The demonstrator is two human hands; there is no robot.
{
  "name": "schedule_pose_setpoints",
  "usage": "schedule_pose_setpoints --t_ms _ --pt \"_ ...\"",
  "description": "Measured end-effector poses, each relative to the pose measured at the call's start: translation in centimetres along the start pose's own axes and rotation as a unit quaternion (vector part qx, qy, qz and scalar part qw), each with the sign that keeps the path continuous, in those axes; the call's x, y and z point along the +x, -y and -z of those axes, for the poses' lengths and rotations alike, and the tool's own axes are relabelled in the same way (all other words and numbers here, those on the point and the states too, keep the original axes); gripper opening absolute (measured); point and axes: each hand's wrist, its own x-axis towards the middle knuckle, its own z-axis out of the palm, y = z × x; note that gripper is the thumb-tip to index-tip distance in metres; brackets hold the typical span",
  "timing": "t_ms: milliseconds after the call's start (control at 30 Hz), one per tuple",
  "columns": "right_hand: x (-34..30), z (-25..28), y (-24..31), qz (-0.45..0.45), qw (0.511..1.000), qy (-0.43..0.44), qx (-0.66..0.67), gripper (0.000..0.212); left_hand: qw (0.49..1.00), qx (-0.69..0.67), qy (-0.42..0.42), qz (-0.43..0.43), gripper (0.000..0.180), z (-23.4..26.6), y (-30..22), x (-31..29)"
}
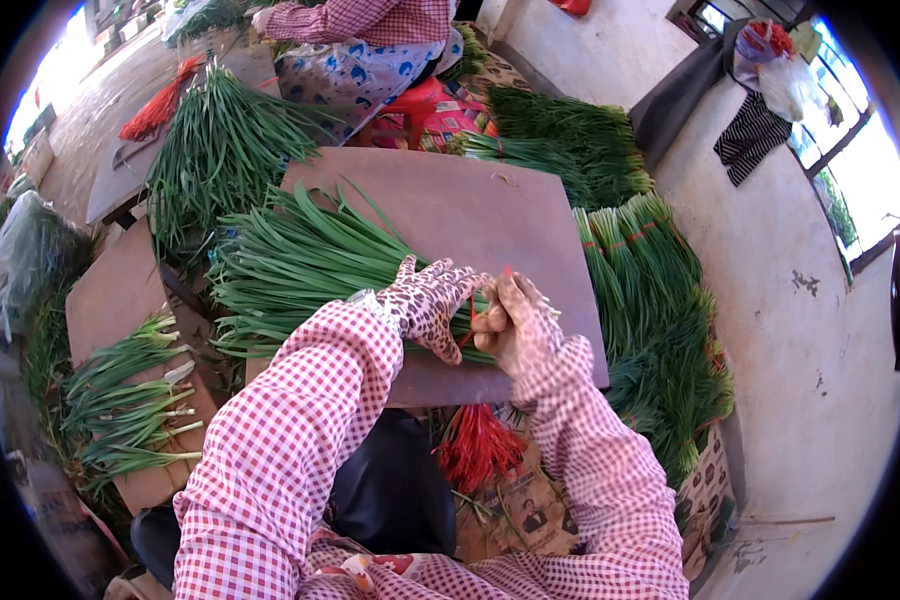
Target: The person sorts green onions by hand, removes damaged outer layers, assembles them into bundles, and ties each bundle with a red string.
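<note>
Tabletop [530, 215]: a brown board, with a long sheaf of chives [290, 265] lying across it, leaf tips to the left. Tied bundles [640, 270] are stacked off its right edge. A second person's sleeve [355, 18] shows at the far side. Left hand [428, 303], in a patterned glove, is closed around the sheaf's right end. Right hand [515, 322] pinches a red tie [473, 315] against that end, touching the left. Loose red ties [477, 445] lie below the board's near edge.
</note>
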Motion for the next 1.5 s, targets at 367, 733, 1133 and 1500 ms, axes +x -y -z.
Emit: schedule_pose_setpoints --t_ms 367,733,1133,1500 --pt "-5.1 4.2 -16.1 0.012 0.993 0.060 -0.096 0.019 0.993 0.084 -0.029 0.084 0.106 -2.5 -2.2 0.3" --pt "-0.3 3.6 1.6 0.221 0.951 0.207 -0.069 0.025 0.950 0.311 0.001 0.010 0.090 2.5 -3.4 -3.0" --pt "4.7 2.4 0.4 0.002 0.722 0.133 -0.679 0.103 0.938 0.258 -0.229 0.026 0.086 -1.8 -1.8 -3.8" --pt "-1.4 2.2 -8.8 -0.074 0.949 0.112 -0.286 0.060 0.614 -0.761 -0.137 0.159 0.061 -14.3 -6.5 -11.0"
